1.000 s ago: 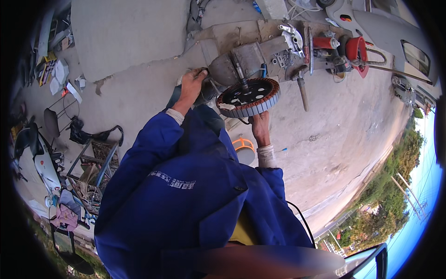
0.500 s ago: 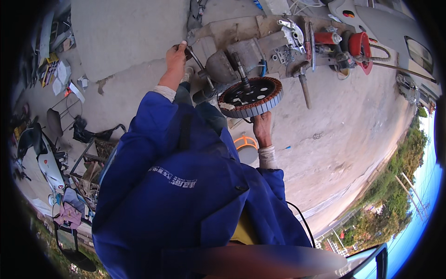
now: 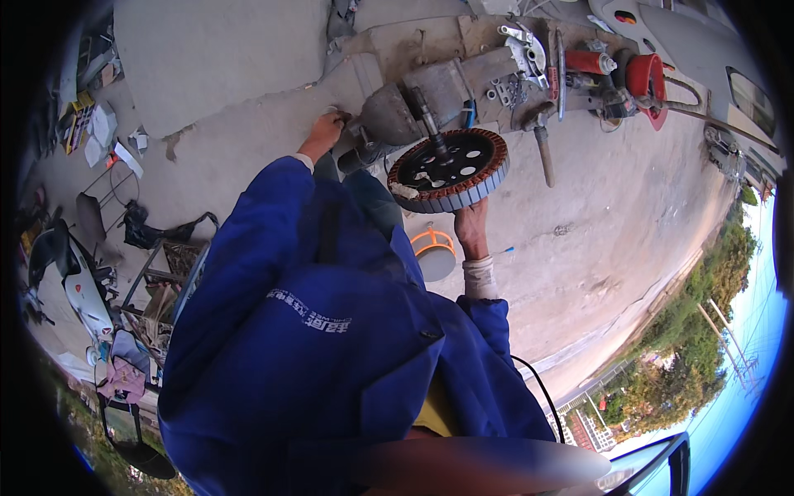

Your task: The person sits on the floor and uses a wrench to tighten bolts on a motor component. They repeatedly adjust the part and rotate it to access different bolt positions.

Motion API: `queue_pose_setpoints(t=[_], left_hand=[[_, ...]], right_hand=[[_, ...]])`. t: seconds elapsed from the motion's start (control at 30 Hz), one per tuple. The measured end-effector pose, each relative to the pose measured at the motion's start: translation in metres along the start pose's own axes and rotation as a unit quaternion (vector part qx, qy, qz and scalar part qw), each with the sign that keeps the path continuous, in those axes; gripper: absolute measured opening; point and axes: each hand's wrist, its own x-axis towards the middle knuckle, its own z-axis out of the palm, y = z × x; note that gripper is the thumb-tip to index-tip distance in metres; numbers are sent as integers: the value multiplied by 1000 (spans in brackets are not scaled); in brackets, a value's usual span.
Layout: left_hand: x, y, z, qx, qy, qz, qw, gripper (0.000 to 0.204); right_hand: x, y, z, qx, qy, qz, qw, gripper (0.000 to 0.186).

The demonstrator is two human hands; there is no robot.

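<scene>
A bench vise (image 3: pixel 395 114) stands in front of me. In its jaws sits the shaft of a hub motor stator (image 3: pixel 451 175), a black-centred disc with copper windings and a grey toothed rim. My right hand (image 3: pixel 471 227) holds the stator's near rim from below; its fingers are partly hidden under it. My left hand (image 3: pixel 325 134) is closed at the vise's left side, on the end of the vise handle, which it mostly covers.
Right of the vise on the bench (image 3: pixel 430 31) lie a hammer (image 3: pixel 542 149), a silver metal bracket (image 3: pixel 526 54), a red spray can (image 3: pixel 589 63) and a red container (image 3: pixel 643 78). An orange-framed stool (image 3: pixel 435 256) stands below the stator. A scooter (image 3: pixel 83 285) stands far left.
My left hand has swung down and towards me, turning the vise handle, whose bar was in plain sight before. The stator and my right hand have barely shifted.
</scene>
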Motion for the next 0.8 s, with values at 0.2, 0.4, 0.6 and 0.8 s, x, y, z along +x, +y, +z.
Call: queue_pose_setpoints(t=[0.2,0.4,0.6,0.8], left_hand=[[-73,13,17,-69,-178,-12,981,27],[-130,35,16,-124,-278,-17,953,28],[-200,89,9,-262,-296,-84,915,26],[-267,184,-39,-527,-115,-20,842,52]], right_hand=[[-1,13,-16,-28,-73,128,989,34],[-8,8,-17,-49,-69,101,991,50],[-11,26,-21,-4,-74,127,989,47],[-7,22,-17,-45,-78,75,993,32]])
